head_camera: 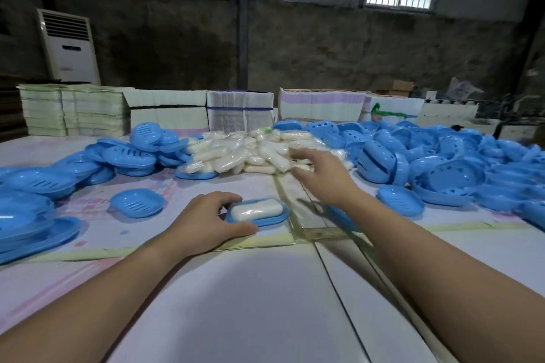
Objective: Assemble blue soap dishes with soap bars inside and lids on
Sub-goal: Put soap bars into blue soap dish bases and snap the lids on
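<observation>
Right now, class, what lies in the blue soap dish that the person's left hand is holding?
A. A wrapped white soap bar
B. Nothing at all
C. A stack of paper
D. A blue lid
A: the left hand grips the edge of the blue soap dish, and a wrapped white soap bar lies in it with no lid on.

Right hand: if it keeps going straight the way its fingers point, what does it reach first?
Most likely the pile of wrapped soap bars. The right hand, fingers spread and holding nothing, points straight at its near edge; depth is unclear, so it may already be touching.
</observation>
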Motion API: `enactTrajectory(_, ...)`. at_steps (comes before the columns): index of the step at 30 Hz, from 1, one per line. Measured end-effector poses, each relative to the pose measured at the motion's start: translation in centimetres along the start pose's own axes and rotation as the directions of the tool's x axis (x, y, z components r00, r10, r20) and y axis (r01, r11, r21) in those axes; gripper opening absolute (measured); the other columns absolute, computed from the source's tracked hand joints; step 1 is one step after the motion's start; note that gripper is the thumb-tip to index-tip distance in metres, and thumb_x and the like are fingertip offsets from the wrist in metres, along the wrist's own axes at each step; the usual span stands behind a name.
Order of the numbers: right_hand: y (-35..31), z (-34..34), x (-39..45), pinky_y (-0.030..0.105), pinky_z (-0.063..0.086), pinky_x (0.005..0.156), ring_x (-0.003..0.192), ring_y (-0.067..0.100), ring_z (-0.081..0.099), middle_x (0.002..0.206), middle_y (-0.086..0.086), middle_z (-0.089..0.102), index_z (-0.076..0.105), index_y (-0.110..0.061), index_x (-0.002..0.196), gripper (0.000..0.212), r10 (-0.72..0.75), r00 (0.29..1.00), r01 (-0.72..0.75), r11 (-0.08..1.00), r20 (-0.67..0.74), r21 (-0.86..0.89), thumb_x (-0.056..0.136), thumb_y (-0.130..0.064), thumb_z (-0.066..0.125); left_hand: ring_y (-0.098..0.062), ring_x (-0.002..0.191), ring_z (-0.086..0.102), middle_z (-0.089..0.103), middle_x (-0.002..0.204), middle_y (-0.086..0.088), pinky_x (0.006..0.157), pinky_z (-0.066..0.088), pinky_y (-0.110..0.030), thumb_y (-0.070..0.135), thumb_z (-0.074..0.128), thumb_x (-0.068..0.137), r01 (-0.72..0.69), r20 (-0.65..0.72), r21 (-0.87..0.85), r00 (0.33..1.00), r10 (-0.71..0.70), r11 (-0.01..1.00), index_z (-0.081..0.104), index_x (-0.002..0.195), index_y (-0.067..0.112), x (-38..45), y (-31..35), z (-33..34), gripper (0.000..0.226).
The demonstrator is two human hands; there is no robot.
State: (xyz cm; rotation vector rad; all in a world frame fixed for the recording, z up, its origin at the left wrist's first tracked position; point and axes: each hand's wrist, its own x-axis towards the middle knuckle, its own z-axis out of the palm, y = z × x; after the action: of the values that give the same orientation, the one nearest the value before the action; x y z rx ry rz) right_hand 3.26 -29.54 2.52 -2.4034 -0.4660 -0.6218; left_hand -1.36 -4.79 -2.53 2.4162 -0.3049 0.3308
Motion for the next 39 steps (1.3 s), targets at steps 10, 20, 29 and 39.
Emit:
enactTrajectory(10, 10.8, -4.3, -0.1, 0.054, 0.027, 0.108, 0.130, 0.044, 0.026, 0.148, 0.013, 0.025, 0.048, -0.020, 0.129, 0.042, 0.541, 0.807, -0.584, 0.672, -0.236, -0.455, 0.088, -0.027, 0.055, 0.002, 0.099, 0.058, 0.062, 0.113, 0.021, 0.074, 0.042, -0.005, 0.049, 0.085, 0.072, -0.028, 0.018, -0.017, 0.999, 0.029, 0.999, 0.062, 0.117, 0.040, -0.2, 0.2, -0.2, 0.052)
enactTrajectory(20, 11.2, -4.6, -0.1, 0.045, 0.041, 0.092, 0.113, 0.044, 0.046, 0.140, 0.019, 0.030, 0.055, -0.010, 0.120, 0.032, 0.548, 0.795, -0.607, 0.713, -0.261, -0.350, 0.093, -0.026, 0.052, -0.005, 0.099, 0.061, 0.066, 0.111, 0.017, 0.079, 0.044, -0.013, 0.051, 0.084, 0.072, -0.021, 0.040, -0.016, 0.999, 0.021, 1.000, 0.066, 0.112, 0.039, -0.3, 0.1, -0.3, 0.045)
enactTrajectory(29, 11.1, -5.0, 0.0, 0.046, 0.042, 0.078, 0.095, 0.041, 0.055, 0.134, 0.013, 0.038, 0.058, -0.008, 0.118, 0.033, 0.419, 0.798, -0.554, 0.794, -0.433, -0.251, 0.099, -0.032, 0.045, -0.006, 0.100, 0.061, 0.066, 0.111, 0.017, 0.078, 0.045, -0.014, 0.050, 0.084, 0.072, -0.011, 0.049, -0.027, 0.999, 0.012, 1.000, 0.067, 0.111, 0.038, -0.3, 0.2, -0.3, 0.045)
enactTrajectory(39, 7.7, -4.5, 0.3, 0.034, 0.038, 0.073, 0.083, 0.024, 0.051, 0.130, 0.001, 0.037, 0.057, -0.019, 0.109, 0.031, 0.221, 0.887, -0.297, 0.946, -0.406, -0.133, 0.081, -0.016, 0.071, -0.005, 0.101, 0.060, 0.065, 0.112, 0.018, 0.077, 0.044, -0.012, 0.052, 0.084, 0.070, -0.001, 0.047, -0.034, 0.999, 0.003, 0.999, 0.066, 0.113, 0.039, -0.2, -0.1, -0.2, 0.048)
